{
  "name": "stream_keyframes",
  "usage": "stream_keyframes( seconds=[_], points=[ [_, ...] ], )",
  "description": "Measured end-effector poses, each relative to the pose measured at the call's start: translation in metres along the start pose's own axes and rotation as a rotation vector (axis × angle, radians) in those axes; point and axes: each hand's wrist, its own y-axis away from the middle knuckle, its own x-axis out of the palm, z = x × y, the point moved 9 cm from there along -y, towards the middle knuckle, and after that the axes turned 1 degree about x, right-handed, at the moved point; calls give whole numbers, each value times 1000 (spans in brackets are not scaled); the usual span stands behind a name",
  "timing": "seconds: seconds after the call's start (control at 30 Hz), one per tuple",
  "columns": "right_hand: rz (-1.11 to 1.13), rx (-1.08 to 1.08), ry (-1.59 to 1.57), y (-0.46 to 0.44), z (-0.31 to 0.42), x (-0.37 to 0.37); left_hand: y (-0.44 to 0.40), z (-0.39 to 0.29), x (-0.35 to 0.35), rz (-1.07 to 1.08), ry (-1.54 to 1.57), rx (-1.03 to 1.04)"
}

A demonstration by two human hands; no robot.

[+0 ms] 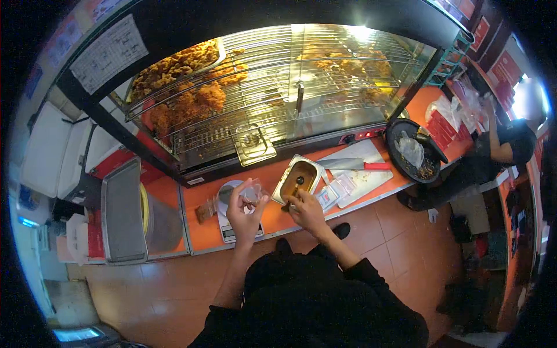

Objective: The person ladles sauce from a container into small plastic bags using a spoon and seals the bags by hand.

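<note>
My left hand (pixel 246 211) holds a small clear plastic bag (pixel 252 192) up between its fingers, above a kitchen scale (pixel 227 229). My right hand (pixel 306 213) is closed on the handle of a dark spoon or ladle, which reaches into a rectangular metal container (pixel 313 180) holding brown powder or sauce. Just right of that container lies a stack of small clear bags (pixel 338 190). A filled bag (pixel 205 211) with reddish-brown contents rests left of the scale.
A knife with a red handle (pixel 377 166) lies on a white cutting board (pixel 366 184). Behind stands a heated cabinet (pixel 278 142) with fried food. A black bowl (pixel 426 168) is at right, near another person (pixel 505 145). A grey tray (pixel 123 214) leans at left.
</note>
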Motion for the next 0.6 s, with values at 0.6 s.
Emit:
stream_keyframes(
  seconds=[0.6],
  points=[
    [-221, -33, -289, 16, -3, -49, 46, 73, 0, 60, -145, -44]
  ],
)
